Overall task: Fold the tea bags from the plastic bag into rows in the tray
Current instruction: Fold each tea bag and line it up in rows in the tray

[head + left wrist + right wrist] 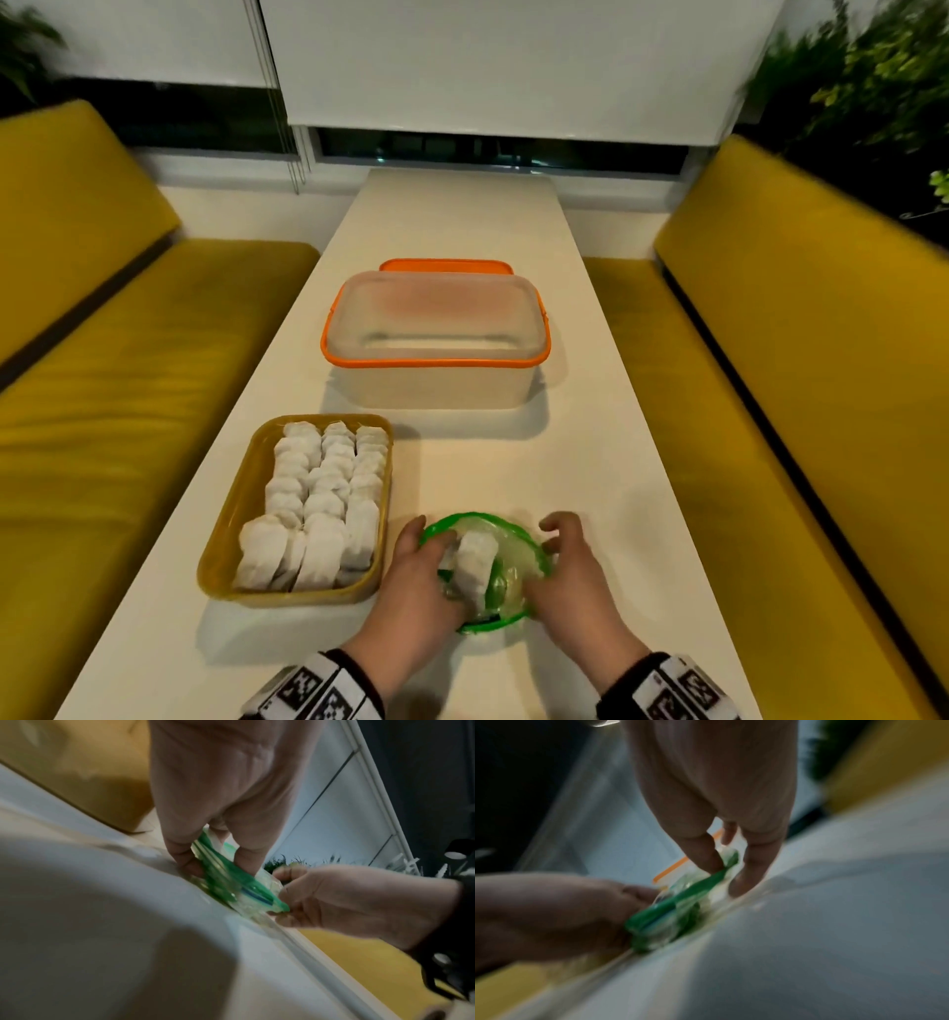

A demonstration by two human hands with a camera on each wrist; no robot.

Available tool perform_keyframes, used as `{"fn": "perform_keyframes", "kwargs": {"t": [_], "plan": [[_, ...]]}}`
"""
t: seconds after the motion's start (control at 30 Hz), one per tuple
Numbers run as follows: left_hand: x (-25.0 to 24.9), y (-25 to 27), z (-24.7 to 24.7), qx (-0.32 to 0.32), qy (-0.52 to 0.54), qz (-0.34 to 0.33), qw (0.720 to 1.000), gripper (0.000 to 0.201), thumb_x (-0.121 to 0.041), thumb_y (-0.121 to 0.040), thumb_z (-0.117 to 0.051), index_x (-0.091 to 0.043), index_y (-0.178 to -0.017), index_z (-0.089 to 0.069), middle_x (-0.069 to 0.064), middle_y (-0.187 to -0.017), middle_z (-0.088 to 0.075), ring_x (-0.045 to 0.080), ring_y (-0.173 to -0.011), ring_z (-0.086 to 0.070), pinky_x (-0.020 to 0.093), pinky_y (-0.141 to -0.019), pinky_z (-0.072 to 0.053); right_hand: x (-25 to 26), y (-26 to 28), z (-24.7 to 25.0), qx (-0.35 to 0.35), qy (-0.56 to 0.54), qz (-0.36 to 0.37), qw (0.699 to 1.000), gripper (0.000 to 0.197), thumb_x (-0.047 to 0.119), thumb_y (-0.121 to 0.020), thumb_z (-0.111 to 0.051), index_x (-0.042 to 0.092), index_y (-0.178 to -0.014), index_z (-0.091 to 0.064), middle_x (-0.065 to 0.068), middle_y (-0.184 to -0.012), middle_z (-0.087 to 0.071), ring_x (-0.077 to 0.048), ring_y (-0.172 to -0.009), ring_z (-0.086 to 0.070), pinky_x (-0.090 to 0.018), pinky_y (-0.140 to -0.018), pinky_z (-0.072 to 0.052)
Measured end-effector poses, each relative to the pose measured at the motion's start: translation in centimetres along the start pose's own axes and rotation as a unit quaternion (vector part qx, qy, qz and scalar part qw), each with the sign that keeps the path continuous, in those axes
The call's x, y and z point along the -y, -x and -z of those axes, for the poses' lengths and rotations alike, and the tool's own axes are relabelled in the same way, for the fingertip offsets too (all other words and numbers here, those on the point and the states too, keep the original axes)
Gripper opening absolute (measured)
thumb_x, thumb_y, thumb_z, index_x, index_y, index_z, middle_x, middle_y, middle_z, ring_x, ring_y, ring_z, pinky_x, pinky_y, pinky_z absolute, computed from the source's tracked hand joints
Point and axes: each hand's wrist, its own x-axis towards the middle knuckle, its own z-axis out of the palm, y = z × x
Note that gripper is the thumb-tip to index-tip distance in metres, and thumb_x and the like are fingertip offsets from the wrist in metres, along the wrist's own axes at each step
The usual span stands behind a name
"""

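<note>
A clear plastic bag (513, 560) with a green zip rim lies on the white table (462, 216) near its front edge, and a white tea bag (475, 562) shows in its mouth. My left hand (434, 537) holds the bag's left rim, thumb outside and fingers inside beside the tea bag. The right hand (547, 550) pinches the right rim. In the left wrist view my left hand (216, 866) straddles the green rim of the bag (231, 888). In the blurred right wrist view the right hand (727, 876) pinches the rim of the bag (670, 914). A yellow tray (226, 539) to the left holds rows of tea bags (318, 509).
A translucent container with an orange rim (436, 362) stands behind the bag at mid-table, an orange lid (447, 265) lying behind it. Yellow benches (128, 385) run along both long sides of the narrow table. Bare tabletop lies right of the bag.
</note>
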Motion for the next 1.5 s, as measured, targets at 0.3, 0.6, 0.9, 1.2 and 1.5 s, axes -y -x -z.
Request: {"fn": "perform_keyframes", "kwargs": {"t": [0.3, 0.6, 0.9, 1.2, 1.5], "plan": [[0.0, 1.0, -0.1, 0.011, -0.037, -0.04, 0.998, 0.069, -0.037, -0.076, -0.069, -0.022, -0.138, -0.044, 0.0, -0.158, -0.007, 0.02, -0.141, -0.022, 0.023, -0.115, -0.017, 1.5, 1.6, 0.2, 0.17, 0.548, 0.182, 0.798, 0.034, 0.003, -0.085, -0.039, 0.01, -0.111, -0.06, -0.01, -0.114, -0.06, -0.032, -0.102, -0.058, -0.034, -0.083, -0.043], [0.1, 2.3, 0.6, 0.048, -0.024, -0.065, 0.996, 0.067, -0.046, -0.077, -0.068, -0.031, -0.137, -0.041, 0.005, -0.159, 0.006, 0.022, -0.146, -0.007, 0.025, -0.116, -0.015, 2.7, 2.6, 0.8, 0.171, 0.366, 0.073, 0.912, 0.027, 0.012, -0.092, -0.041, 0.008, -0.094, -0.068, -0.009, -0.096, -0.066, -0.025, -0.093, -0.061, -0.028, -0.073, -0.039], [-0.2, 3.0, 0.6, 0.051, 0.008, -0.08, 0.995, 0.067, -0.033, -0.077, -0.067, -0.027, -0.138, -0.04, 0.006, -0.158, 0.006, 0.021, -0.146, -0.011, 0.018, -0.113, -0.012, 2.6, 1.6, -3.6, 0.006, 0.301, -0.091, 0.949, 0.043, 0.064, -0.066, -0.054, 0.029, -0.09, -0.062, 0.005, -0.104, -0.061, -0.021, -0.106, -0.055, -0.035, -0.089, -0.043], [-0.6, 3.1, 1.3, 0.035, -0.021, -0.069, 0.997, 0.059, -0.043, -0.078, -0.065, -0.032, -0.133, -0.044, 0.001, -0.158, 0.006, 0.024, -0.144, -0.009, 0.027, -0.116, -0.016, 2.3, 1.9, -1.0, -0.05, 0.003, -0.044, 0.998, 0.026, 0.016, -0.066, -0.074, 0.018, -0.061, -0.048, 0.001, -0.061, -0.053, -0.016, -0.06, -0.046, -0.031, -0.062, -0.035], [-2.8, 1.8, 2.7, -0.069, 0.194, -0.094, 0.974, 0.008, -0.023, -0.085, -0.064, -0.021, -0.079, -0.068, -0.006, -0.078, -0.07, 0.01, -0.077, -0.063, 0.024, -0.072, -0.048, 4.0, 2.8, -1.7, 0.046, -0.014, 0.055, 0.997, 0.016, 0.009, -0.07, -0.073, 0.016, -0.076, -0.059, 0.001, -0.068, -0.065, -0.011, -0.064, -0.056, -0.033, -0.064, -0.048]]}}
